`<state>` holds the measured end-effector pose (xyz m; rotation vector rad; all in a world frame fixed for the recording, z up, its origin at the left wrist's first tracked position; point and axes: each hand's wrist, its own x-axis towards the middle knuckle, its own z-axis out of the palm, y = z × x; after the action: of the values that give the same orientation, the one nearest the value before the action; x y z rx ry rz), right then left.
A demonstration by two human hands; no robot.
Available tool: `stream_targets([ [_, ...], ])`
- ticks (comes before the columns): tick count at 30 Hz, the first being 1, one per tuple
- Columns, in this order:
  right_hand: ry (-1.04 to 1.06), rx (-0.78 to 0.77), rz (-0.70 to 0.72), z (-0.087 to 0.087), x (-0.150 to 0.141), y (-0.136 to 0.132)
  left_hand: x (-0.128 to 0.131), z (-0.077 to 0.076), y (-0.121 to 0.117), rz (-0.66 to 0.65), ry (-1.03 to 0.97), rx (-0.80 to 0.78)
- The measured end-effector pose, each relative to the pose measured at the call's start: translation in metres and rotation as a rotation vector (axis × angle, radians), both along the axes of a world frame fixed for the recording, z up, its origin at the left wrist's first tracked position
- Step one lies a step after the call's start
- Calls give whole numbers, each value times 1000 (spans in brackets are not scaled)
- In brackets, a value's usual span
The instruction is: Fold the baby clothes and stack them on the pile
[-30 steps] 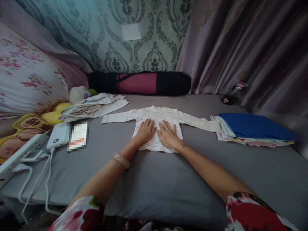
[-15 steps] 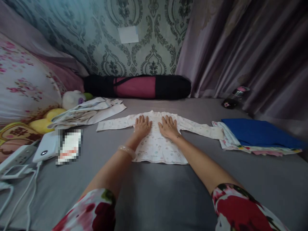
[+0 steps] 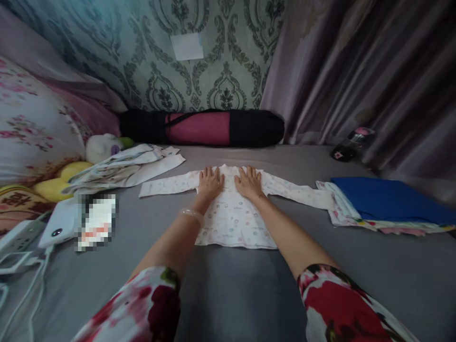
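A: Where does the shirt (image 3: 237,218) lie relative to the fingers?

B: Directly beneath them. The left hand (image 3: 211,184) and the right hand (image 3: 250,184) rest side by side, a little apart, on its upper chest, fingertips toward the collar. The body of the shirt extends back between the forearms, and the sleeves reach out past both hands.

A: Are the fingers gripping anything?

B: No, both hands are open and laid flat, fingers slightly spread, pressed to the fabric without pinching it.

A: And where is the shirt in the scene?

B: Around the middle of the grey surface (image 3: 228,294). Its right-hand sleeve meets the near corner of the folded stack (image 3: 388,202); the other cuff ends near the loose pile (image 3: 124,173).

A: Count things for me.

B: One shirt laid out, two hands, one folded stack topped by one blue cloth (image 3: 395,197), one loose pile, one long black-and-pink bag (image 3: 199,128) against the wall, one bottle (image 3: 344,152) by the curtain. I cannot tell how many garments either heap contains.

A: How does the shirt look?

B: Small, white and long-sleeved, printed with tiny pale motifs, some pinkish, some bluish-green. It lies flat, sleeves stretched wide, its hem nearly straight.
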<state>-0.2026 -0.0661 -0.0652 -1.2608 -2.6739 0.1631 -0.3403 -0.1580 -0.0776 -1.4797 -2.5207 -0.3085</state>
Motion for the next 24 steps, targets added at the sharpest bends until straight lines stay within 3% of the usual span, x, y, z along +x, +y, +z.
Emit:
stream_targets([
  [6, -42, -64, 144, 3, 21, -21, 12, 7, -16, -181, 38, -17],
  [12, -62, -53, 257, 3, 52, -64, 30, -2, -57, -340, 4, -24],
  [19, -68, -69, 371, 8, 82, -108, 60, -1, -114, -404, -33, -96],
  [24, -91, -130, 485, 15, 105, -130, 65, 4, -143, -423, -106, -133],
])
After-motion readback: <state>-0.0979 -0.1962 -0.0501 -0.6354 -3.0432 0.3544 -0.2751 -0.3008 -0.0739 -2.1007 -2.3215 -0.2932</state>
